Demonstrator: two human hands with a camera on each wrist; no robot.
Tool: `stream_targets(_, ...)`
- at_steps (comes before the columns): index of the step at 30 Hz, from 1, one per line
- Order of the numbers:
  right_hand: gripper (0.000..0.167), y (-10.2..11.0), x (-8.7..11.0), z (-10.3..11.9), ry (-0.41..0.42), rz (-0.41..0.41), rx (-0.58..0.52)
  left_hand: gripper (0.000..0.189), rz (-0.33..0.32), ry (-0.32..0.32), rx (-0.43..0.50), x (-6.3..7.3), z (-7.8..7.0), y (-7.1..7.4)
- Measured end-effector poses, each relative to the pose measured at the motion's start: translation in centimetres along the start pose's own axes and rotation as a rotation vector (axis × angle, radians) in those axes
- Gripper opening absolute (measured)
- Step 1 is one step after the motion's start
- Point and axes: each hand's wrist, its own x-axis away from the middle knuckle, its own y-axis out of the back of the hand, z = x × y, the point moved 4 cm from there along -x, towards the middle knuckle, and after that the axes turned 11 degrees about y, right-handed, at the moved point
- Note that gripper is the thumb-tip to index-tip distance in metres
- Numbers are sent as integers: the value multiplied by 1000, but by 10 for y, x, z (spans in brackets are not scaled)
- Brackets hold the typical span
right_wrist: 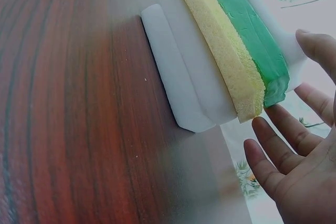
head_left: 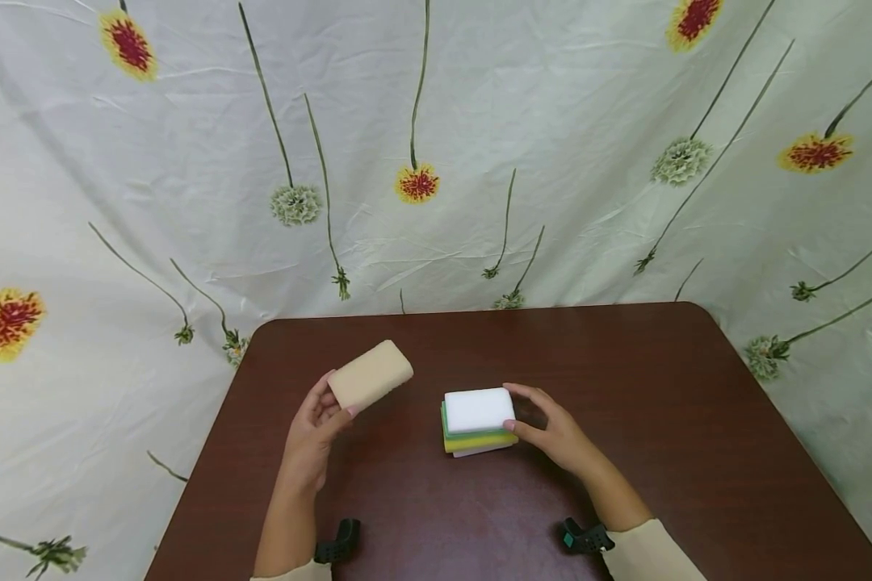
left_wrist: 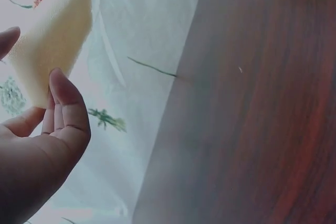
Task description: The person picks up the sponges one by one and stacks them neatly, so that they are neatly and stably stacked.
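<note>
My left hand (head_left: 316, 436) holds a beige rectangular sponge (head_left: 371, 375) up above the table, tilted, between thumb and fingers. In the left wrist view the sponge (left_wrist: 55, 40) looks pale yellow. A stack of blocks stands near the table's middle. On top lies a white block (head_left: 478, 410), its right end between the thumb and forefinger of my right hand (head_left: 559, 432). Beneath it are a shiny green block (right_wrist: 254, 32) and a yellow sponge (right_wrist: 223, 48). White pieces (right_wrist: 181, 72) form the bottom. The other right fingers lie close beside the stack's end.
The dark brown table (head_left: 596, 355) has rounded far corners. A white cloth (head_left: 589, 97) with printed flowers hangs behind it and along its sides. Dark bands (head_left: 337, 542) are on both wrists.
</note>
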Motion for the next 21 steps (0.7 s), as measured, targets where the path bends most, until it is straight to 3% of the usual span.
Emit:
stream_targets(13,60,0,-1,0,-6,-1,4,73,116,-81,-44,10,-12,-20)
stream_targets(21,62,0,0,0,2,2,-9,75,162,-75,-40,10,-8,-39)
